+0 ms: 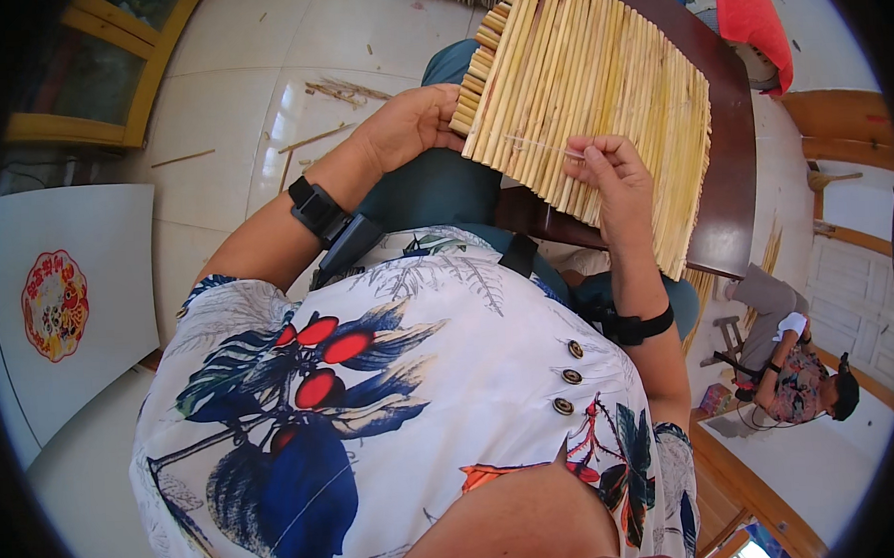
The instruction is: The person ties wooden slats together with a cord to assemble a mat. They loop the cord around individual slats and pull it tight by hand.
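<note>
A mat of pale, straight plant stalks (pixel 595 78) lies slanted over my knees and a dark wooden table. Along its left edge, the round ends of a lower layer of stalks show. My left hand (pixel 419 124) grips that left edge near the corner; some of its fingertips are hidden by the mat. Over the near part of the mat, my right hand (pixel 613 173) pinches a thin whitish strand (pixel 537 145) between thumb and fingers. The strand runs left across the stalks; whether it is a thread or a needle, I cannot tell.
The dark wooden table (pixel 734 169) extends right of the mat. Stalk scraps (pixel 341 93) litter the tiled floor at left. A white panel with a red decoration (pixel 74 310) stands at left. Another person (pixel 791 369) sits at the far right, near long stalks (pixel 769 254).
</note>
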The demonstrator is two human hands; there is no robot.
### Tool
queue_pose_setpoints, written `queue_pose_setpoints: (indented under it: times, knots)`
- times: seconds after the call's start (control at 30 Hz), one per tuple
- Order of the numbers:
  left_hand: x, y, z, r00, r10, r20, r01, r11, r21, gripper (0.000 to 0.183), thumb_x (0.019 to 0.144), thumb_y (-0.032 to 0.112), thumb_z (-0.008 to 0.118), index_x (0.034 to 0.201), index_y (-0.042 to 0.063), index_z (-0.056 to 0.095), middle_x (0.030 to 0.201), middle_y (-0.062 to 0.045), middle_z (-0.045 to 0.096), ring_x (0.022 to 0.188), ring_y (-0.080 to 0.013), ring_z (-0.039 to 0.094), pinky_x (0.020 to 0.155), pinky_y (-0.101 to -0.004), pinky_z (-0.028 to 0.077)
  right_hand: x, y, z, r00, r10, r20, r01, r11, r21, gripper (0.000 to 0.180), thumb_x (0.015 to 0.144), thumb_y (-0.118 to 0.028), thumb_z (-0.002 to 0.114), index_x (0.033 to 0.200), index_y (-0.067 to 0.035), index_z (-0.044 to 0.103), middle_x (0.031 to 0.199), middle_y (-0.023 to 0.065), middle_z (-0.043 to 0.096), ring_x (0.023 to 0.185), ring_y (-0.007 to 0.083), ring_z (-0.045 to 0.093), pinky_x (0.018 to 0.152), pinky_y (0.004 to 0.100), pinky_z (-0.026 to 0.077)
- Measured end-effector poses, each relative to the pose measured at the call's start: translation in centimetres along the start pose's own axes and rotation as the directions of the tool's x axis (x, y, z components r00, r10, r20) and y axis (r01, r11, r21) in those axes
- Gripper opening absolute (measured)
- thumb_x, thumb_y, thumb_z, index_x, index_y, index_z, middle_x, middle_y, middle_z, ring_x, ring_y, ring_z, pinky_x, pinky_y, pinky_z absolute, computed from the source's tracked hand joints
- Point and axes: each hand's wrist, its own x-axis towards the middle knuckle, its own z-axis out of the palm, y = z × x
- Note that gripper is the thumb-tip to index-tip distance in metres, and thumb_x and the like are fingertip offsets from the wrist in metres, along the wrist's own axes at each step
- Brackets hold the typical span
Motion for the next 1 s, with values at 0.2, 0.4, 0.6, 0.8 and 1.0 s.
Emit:
queue_pose_setpoints:
  times: [0.2,0.4,0.6,0.8,1.0]
  knots:
    - [-2.1,-0.8,2.7,0.989,0.033,-0.143,-0.007,0.984,0.179,0.046,0.086,0.01,0.06,0.127,-0.003,0.043,0.114,-0.012,0.06,0.102,-0.0175,0.06,0.09,-0.0313,0.049,1.7,-1.9,0.5,0.998,-0.067,-0.007,0.066,0.993,-0.101,0.008,0.092,-0.008,0.054,0.096,-0.002,0.057,0.097,0.0109,0.064,0.082,0.012,0.059,0.071,0.0235,0.049]
    - [-2.7,-1.8,3.5,0.974,0.073,-0.215,-0.02,0.97,0.243,0.053,0.077,-0.005,0.066,0.123,-0.002,0.041,0.11,-0.011,0.061,0.101,-0.0176,0.061,0.091,-0.0293,0.048,3.7,-2.9,3.4,0.985,-0.02,0.171,0.016,1.0,0.02,0.01,0.092,-0.01,0.053,0.098,-0.003,0.056,0.081,0.0052,0.062,0.069,0.0085,0.056,0.061,0.0207,0.045]
    - [-2.0,-2.1,3.3,0.947,0.187,-0.261,-0.081,0.926,0.368,0.052,0.075,-0.006,0.066,0.121,-0.004,0.041,0.109,-0.012,0.061,0.101,-0.0173,0.061,0.09,-0.0277,0.048,4.6,-4.0,3.6,0.983,-0.05,0.174,0.062,0.996,-0.061,0.009,0.091,-0.012,0.056,0.094,-0.003,0.057,0.073,0.0025,0.06,0.064,0.0076,0.054,0.058,0.0197,0.044]
    - [-0.8,1.3,1.6,0.964,0.163,-0.209,-0.074,0.923,0.378,0.058,0.071,-0.007,0.063,0.126,-0.006,0.043,0.112,-0.014,0.061,0.099,-0.018,0.061,0.089,-0.0265,0.047,5.0,-3.6,1.6,0.935,0.193,0.299,-0.11,0.956,-0.271,0.01,0.091,-0.014,0.056,0.093,-0.004,0.058,0.073,0.0015,0.059,0.062,0.0056,0.052,0.058,0.018,0.043]
    - [0.1,0.6,0.3,0.971,0.152,-0.186,-0.074,0.926,0.371,0.061,0.071,-0.007,0.065,0.127,-0.006,0.042,0.112,-0.014,0.06,0.097,-0.0164,0.061,0.086,-0.026,0.048,6.3,-3.6,1.5,0.921,0.215,0.326,-0.093,0.931,-0.352,0.008,0.09,-0.012,0.056,0.09,-0.004,0.058,0.073,0.0003,0.059,0.065,0.005,0.053,0.059,0.0185,0.044]
